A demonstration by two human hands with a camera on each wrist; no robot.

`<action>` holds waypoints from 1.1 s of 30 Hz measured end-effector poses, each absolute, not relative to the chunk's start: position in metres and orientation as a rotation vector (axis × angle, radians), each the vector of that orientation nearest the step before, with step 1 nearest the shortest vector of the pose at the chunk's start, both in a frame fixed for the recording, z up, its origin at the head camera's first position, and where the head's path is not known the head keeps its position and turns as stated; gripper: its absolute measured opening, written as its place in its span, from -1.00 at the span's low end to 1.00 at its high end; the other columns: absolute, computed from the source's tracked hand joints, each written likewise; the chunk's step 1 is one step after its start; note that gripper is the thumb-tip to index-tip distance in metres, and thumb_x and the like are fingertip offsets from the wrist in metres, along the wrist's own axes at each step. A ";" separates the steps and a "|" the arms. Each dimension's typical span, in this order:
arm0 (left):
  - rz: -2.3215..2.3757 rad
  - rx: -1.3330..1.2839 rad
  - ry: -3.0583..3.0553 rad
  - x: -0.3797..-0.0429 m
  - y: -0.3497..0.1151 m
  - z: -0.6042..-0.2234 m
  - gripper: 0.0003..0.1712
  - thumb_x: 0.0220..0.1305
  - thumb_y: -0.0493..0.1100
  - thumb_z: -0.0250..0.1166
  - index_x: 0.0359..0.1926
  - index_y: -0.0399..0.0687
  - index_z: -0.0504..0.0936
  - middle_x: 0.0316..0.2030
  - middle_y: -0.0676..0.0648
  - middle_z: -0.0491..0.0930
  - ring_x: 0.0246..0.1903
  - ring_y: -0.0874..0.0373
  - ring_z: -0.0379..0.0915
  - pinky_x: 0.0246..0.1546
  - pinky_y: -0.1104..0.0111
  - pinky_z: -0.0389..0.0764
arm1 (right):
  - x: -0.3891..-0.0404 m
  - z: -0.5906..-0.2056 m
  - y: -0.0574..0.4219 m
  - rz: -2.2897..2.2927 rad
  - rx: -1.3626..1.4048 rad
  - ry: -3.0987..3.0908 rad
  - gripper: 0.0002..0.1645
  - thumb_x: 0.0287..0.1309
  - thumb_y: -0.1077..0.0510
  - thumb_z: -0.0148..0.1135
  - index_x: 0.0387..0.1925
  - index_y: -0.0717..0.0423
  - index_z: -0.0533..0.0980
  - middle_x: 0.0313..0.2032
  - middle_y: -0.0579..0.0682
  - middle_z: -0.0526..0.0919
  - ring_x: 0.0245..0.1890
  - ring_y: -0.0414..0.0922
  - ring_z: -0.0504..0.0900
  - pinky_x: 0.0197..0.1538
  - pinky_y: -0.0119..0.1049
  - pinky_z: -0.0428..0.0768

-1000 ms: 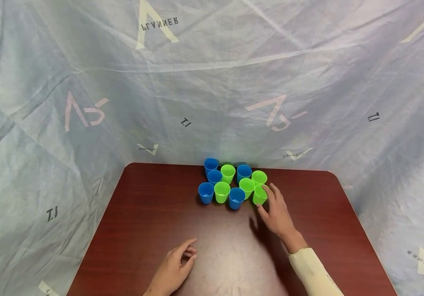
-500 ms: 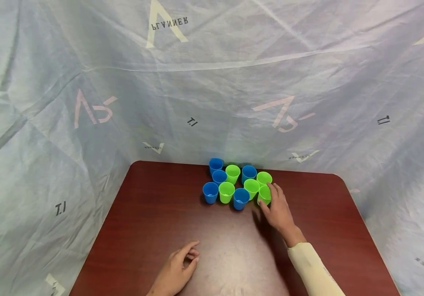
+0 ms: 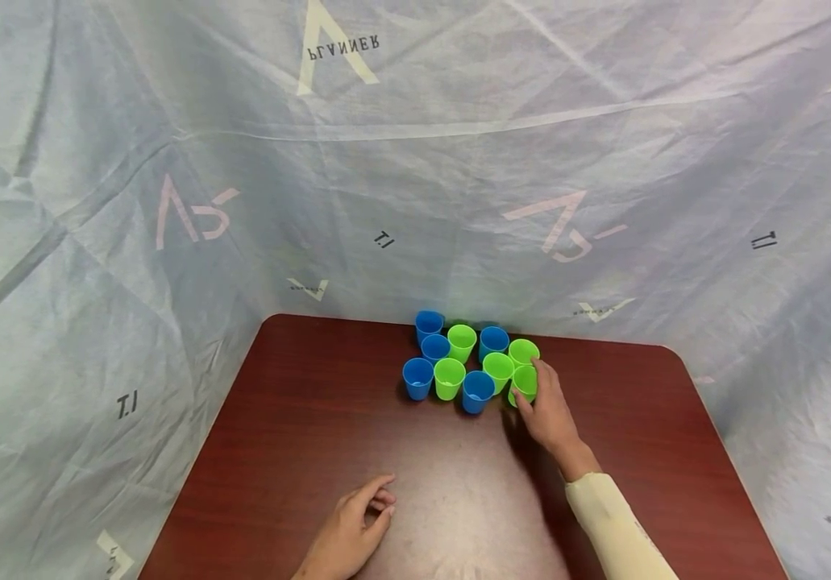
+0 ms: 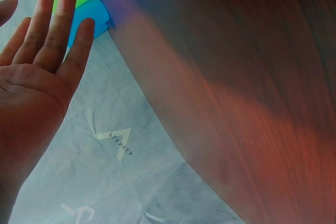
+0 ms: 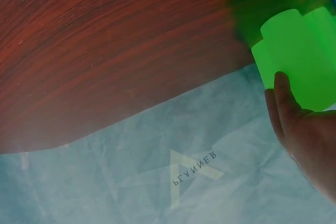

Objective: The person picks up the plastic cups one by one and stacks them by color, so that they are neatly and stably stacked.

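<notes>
Green and upright, the front right cup [image 3: 522, 385] stands in a cluster on the reddish-brown desk [image 3: 299, 403], with the fingers of the right hand [image 3: 551, 415] clamped on it, thumb at its near left side and the others along its right. Just behind it is a second green cup [image 3: 523, 352], to its left a third green cup [image 3: 496, 370], and near that a blue cup [image 3: 476, 393]. Well apart from the cluster, the left hand [image 3: 348, 528] has its fingers apart and slightly bent. Behind the desk hangs pale printed cloth [image 3: 444, 185]
</notes>
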State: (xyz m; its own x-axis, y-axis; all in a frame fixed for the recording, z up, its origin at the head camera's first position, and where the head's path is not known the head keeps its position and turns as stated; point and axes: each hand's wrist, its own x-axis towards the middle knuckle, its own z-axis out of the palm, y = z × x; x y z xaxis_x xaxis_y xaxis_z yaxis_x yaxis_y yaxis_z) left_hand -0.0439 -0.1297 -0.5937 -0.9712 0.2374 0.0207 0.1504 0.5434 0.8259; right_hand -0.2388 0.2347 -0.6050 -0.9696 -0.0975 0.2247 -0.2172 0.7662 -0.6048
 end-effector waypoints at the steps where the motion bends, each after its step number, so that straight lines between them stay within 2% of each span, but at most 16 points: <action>1: 1.420 0.338 2.682 -0.044 -0.130 -0.594 -0.53 0.48 -0.22 0.32 0.36 0.00 0.56 -0.08 -0.04 0.77 -0.15 0.37 0.67 -0.16 0.38 0.72 | -0.239 -0.605 0.235 0.985 0.253 -2.782 -0.07 0.43 0.17 0.31 0.62 0.28 0.03 0.51 0.39 0.20 0.45 0.33 0.34 0.48 0.29 0.39; 8: 1.404 0.334 2.695 -0.042 -0.129 -0.595 -0.54 0.49 -0.20 0.32 0.35 0.00 0.57 -0.08 -0.01 0.76 -0.14 0.39 0.65 -0.14 0.36 0.72 | -0.238 -0.603 0.236 0.974 0.216 -2.829 -0.03 0.47 0.17 0.27 0.64 0.35 -0.04 0.53 0.43 0.20 0.45 0.34 0.35 0.50 0.29 0.37; 13: 1.394 0.330 2.679 -0.043 -0.129 -0.594 -0.55 0.50 -0.18 0.31 0.35 -0.01 0.57 -0.08 -0.01 0.76 -0.14 0.39 0.66 -0.13 0.35 0.72 | -0.235 -0.598 0.236 0.971 0.156 -2.892 0.03 0.49 0.13 0.24 0.66 0.37 -0.14 0.51 0.45 0.17 0.40 0.35 0.40 0.46 0.29 0.42; 17: 1.403 0.340 2.684 -0.044 -0.128 -0.594 -0.55 0.49 -0.21 0.32 0.34 0.01 0.57 -0.08 -0.02 0.77 -0.14 0.38 0.66 -0.09 0.35 0.73 | -0.232 -0.593 0.237 0.972 0.094 -2.914 0.05 0.48 0.09 0.25 0.66 0.34 -0.14 0.48 0.45 0.17 0.32 0.34 0.47 0.40 0.28 0.49; 25: 1.425 0.386 2.718 -0.043 -0.124 -0.594 -0.54 0.45 -0.27 0.34 0.33 0.00 0.58 -0.11 -0.02 0.78 -0.14 0.38 0.67 -0.08 0.36 0.74 | -0.223 -0.585 0.239 0.999 0.115 -2.899 -0.03 0.46 0.14 0.29 0.63 0.38 0.00 0.44 0.39 0.19 0.26 0.29 0.52 0.32 0.20 0.58; 33: 1.397 0.398 2.729 -0.044 -0.120 -0.593 -0.55 0.47 -0.21 0.34 0.33 0.04 0.59 -0.10 0.03 0.77 -0.15 0.39 0.66 -0.10 0.38 0.72 | -0.210 -0.574 0.238 0.990 0.129 -2.865 -0.11 0.34 0.18 0.43 0.54 0.37 0.23 0.32 0.38 0.27 0.17 0.31 0.57 0.24 0.21 0.63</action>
State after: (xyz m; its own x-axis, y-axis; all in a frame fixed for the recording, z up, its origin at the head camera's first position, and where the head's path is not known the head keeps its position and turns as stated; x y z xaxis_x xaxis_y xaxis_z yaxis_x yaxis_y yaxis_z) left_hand -0.0438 -0.1199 -0.5935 -0.9656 0.2497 0.0725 0.2048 0.5587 0.8037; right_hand -0.2102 0.2383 -0.5736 -0.9905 -0.0452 0.1296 -0.1156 0.7840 -0.6099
